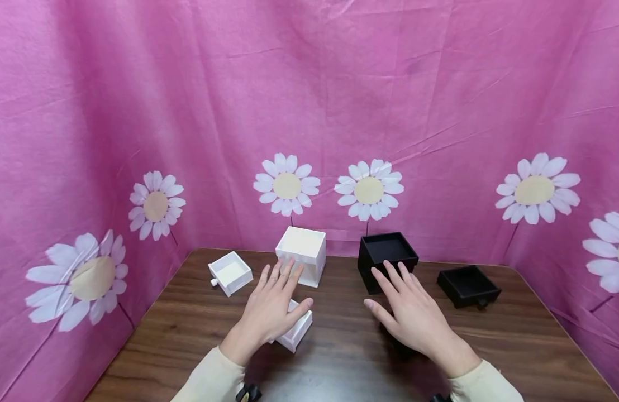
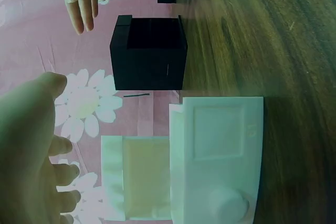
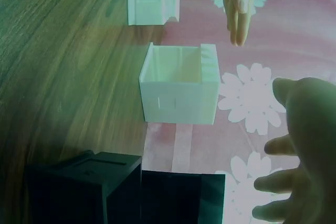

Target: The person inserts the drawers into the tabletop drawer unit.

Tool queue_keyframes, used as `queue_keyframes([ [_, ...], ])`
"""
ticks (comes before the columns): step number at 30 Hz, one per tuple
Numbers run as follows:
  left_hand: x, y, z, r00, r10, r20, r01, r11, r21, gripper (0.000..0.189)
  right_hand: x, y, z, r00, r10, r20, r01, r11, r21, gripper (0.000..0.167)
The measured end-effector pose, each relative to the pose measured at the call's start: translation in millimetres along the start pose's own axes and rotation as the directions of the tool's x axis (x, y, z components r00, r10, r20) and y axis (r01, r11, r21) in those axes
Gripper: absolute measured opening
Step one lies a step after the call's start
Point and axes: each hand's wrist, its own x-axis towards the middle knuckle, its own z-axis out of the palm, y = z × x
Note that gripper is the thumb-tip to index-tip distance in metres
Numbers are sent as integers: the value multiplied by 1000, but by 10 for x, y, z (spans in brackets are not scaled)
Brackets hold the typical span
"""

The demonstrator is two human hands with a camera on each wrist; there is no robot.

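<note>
My left hand [image 1: 271, 307] hovers with fingers spread and nothing held, over a white drawer [image 1: 299, 332] that it partly covers. In the left wrist view that drawer's front panel [image 2: 220, 132] and round knob [image 2: 231, 205] show. Behind the fingertips stands a white box [image 1: 314, 254] with an open front. My right hand [image 1: 415, 312], also spread and holding nothing, is above a black drawer [image 3: 68, 195] that it mostly hides in the head view. Beyond its fingers stands a black box [image 1: 368, 273] with a raised rim on top.
A second white drawer [image 1: 231, 273] with a small knob lies at the table's back left. Another black drawer [image 1: 470, 286] lies at the back right. The brown wooden table [image 1: 350, 357] meets a pink curtain [image 1: 329, 111] printed with daisies around its back and sides.
</note>
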Motion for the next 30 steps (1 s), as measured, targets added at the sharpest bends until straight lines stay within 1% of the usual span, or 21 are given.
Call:
queue_keyframes([
  [5,-38,-33,-30,999,15,-36,-16,999,-39,75,49,-7,2,997,5,-72,3,994,113,60],
  [9,-81,-68,-47,999,5,-53,-9,997,-73,72,94,5,20,991,1,-136,22,985,169,49],
  [13,-122,-106,-60,997,-2,-75,-4,997,-78,70,146,12,55,984,12,-177,26,977,214,41],
  [17,-162,-141,-73,991,-5,-132,-6,996,-86,64,193,1,79,977,16,-211,37,969,245,35],
  [19,-180,-148,-78,986,-24,-166,7,995,-104,61,215,-2,79,975,18,-223,42,965,258,32],
  [21,-202,-154,-84,980,-50,-193,25,991,-128,58,241,-5,77,974,19,-225,47,958,284,29],
  [24,-234,-167,-81,971,-89,-221,54,985,-163,55,275,-2,83,981,23,-192,47,935,352,29],
  [27,-263,-194,-66,961,-98,-258,47,979,-196,48,312,3,106,988,32,-148,35,903,427,31],
  [30,-291,-228,-53,951,-101,-294,33,973,-228,38,357,6,139,991,36,-126,29,878,478,33],
])
